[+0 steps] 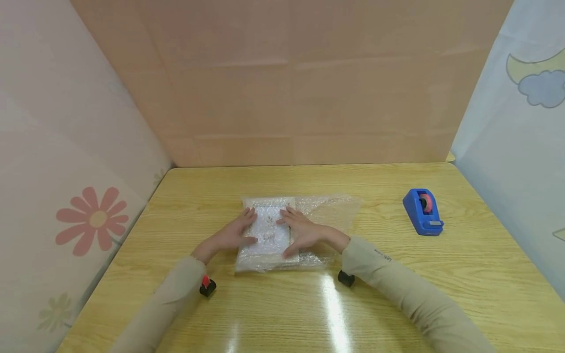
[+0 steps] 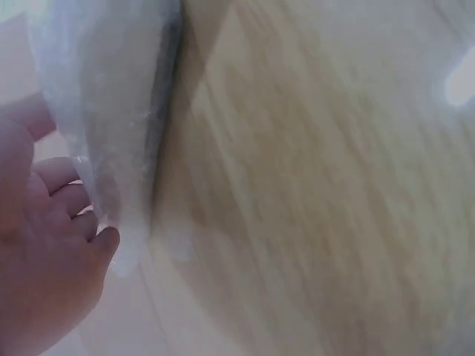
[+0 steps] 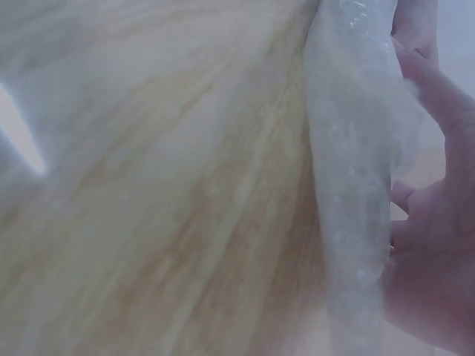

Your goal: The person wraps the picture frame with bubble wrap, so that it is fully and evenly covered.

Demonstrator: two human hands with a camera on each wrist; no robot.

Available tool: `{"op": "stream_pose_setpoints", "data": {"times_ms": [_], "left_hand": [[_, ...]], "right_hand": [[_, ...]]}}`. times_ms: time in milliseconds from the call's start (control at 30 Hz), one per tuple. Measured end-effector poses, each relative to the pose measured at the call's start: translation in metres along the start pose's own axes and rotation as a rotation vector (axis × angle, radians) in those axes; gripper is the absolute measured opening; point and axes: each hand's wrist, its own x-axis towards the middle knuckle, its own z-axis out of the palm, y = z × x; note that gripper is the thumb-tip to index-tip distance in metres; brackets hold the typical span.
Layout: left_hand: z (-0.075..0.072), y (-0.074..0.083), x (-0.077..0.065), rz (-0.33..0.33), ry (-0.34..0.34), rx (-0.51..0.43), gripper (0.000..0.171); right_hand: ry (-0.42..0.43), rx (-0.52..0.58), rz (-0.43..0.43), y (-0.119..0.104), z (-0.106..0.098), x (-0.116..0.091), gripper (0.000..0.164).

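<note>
Transparent bubble wrap [image 1: 328, 211], glinting and finely dimpled, lay on the wooden tabletop [image 1: 265, 314] in the head view, its long axis running left to right and its loose end stretching rightward. On its left part was a flat, rectangular picture frame [image 1: 267, 242], its long axis pointing away from the person, one short side near, the other far. Its cream border surrounded a white face with a small, pale motif. The left hand [image 1: 231, 234] rested along the frame's left side, thumb and fingers spread wide apart; the right hand [image 1: 305, 233] lay over its right side, similarly splayed, fingertips on the face. Well apart to the right stood a blue, wedge-shaped tape dispenser [image 1: 417, 215] with a pink roll of tape [image 1: 426, 203].

The left wrist view was blurred: the wrapped edge ran steeply from the top, milky and smooth, with a dark strip along the wood grain. The left fingers touched it, slightly bent.

The right wrist view showed cloudy, creased film hanging nearly vertical beside the grain. The right thumb and fingers were apart behind it; their tips were partly hidden.
</note>
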Motion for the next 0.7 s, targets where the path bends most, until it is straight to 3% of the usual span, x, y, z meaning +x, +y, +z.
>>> {"op": "stream_pose_setpoints", "data": {"times_ms": [100, 300, 500, 700], "left_hand": [[0.001, 0.004, 0.000, 0.029, 0.004, 0.064, 0.070], [0.005, 0.008, 0.002, -0.017, -0.011, 0.191, 0.076], [0.005, 0.011, 0.005, -0.040, -0.013, 0.205, 0.078], [0.006, 0.012, 0.008, -0.028, 0.008, 0.222, 0.077]], "right_hand": [[-0.003, 0.003, -0.002, 0.000, -0.001, 0.000, 0.094], [-0.014, 0.026, -0.019, 0.000, -0.002, -0.001, 0.093], [0.005, 0.023, -0.024, 0.001, -0.003, -0.001, 0.094], [0.024, 0.044, 0.002, 0.002, -0.005, -0.002, 0.107]]}}
